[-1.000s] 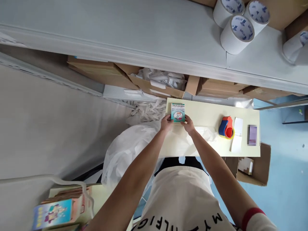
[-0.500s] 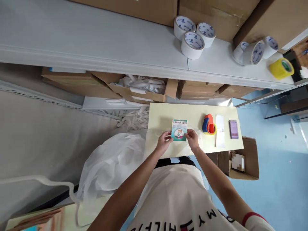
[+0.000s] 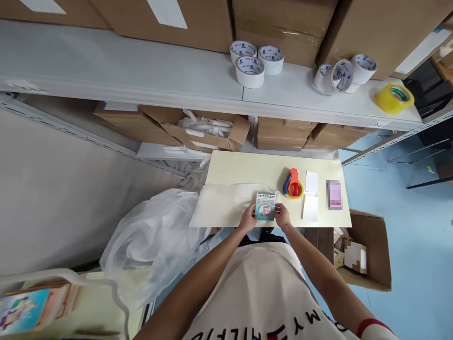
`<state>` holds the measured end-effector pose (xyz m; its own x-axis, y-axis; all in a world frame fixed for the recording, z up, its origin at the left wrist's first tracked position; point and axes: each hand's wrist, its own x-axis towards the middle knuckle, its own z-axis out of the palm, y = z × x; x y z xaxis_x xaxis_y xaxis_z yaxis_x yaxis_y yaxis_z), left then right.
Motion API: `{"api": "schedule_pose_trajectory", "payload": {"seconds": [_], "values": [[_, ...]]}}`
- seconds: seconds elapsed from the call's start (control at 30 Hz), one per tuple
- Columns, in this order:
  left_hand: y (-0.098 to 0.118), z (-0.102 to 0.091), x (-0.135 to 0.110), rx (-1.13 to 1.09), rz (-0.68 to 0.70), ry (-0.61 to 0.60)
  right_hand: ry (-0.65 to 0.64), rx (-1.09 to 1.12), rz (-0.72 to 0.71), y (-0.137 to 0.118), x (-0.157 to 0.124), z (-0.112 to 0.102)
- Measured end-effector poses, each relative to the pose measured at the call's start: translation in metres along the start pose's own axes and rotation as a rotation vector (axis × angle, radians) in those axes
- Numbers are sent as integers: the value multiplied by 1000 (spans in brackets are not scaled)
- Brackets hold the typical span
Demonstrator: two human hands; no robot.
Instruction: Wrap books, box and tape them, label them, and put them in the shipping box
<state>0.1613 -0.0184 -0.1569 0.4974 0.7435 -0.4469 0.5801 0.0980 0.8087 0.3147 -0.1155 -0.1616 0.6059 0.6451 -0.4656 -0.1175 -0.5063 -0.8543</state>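
A small teal and white booklet (image 3: 265, 206) sits near the front edge of a pale yellow table (image 3: 247, 167). My left hand (image 3: 248, 219) grips its left side and my right hand (image 3: 282, 216) grips its right side, fingers closed on the edges. A white plastic sheet (image 3: 226, 203) lies on the table under and to the left of the booklet. An orange and blue tape dispenser (image 3: 293, 184) stands just right of it.
White paper slips (image 3: 310, 200) and a phone (image 3: 334, 194) lie at the table's right. A shelf (image 3: 141, 75) holds white tape rolls (image 3: 250, 71) and a yellow roll (image 3: 394, 97). An open carton (image 3: 368, 255) sits on the floor at right; white plastic bags (image 3: 148, 241) at left.
Both hands have drawn the booklet from the table's far side toward the front edge. The view has tilted up, showing more of the shelf.
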Motion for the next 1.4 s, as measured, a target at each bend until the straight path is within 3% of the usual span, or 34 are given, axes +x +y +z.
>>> {"api": "schedule_pose_trajectory", "payload": {"seconds": [0.2, 0.4, 0.57, 0.77, 1.0, 1.23, 1.4], "values": [[8, 15, 1, 137, 16, 24, 39, -118, -1, 14, 11, -6], [11, 23, -15, 441, 223, -23, 174, -226, -97, 25, -4, -9], [13, 20, -15, 510, 241, -69, 148, -75, 122, 17, 4, -5], [13, 14, -14, 484, 185, -178, 55, 7, 195, 4, 21, -9], [8, 6, -6, 331, 270, -225, 36, 62, 154, -15, 3, -2], [13, 8, 4, 187, 343, -296, 216, -39, 84, -33, -15, -13], [29, 19, 2, -24, 331, -255, 343, -144, 20, -41, -31, -13]]}}
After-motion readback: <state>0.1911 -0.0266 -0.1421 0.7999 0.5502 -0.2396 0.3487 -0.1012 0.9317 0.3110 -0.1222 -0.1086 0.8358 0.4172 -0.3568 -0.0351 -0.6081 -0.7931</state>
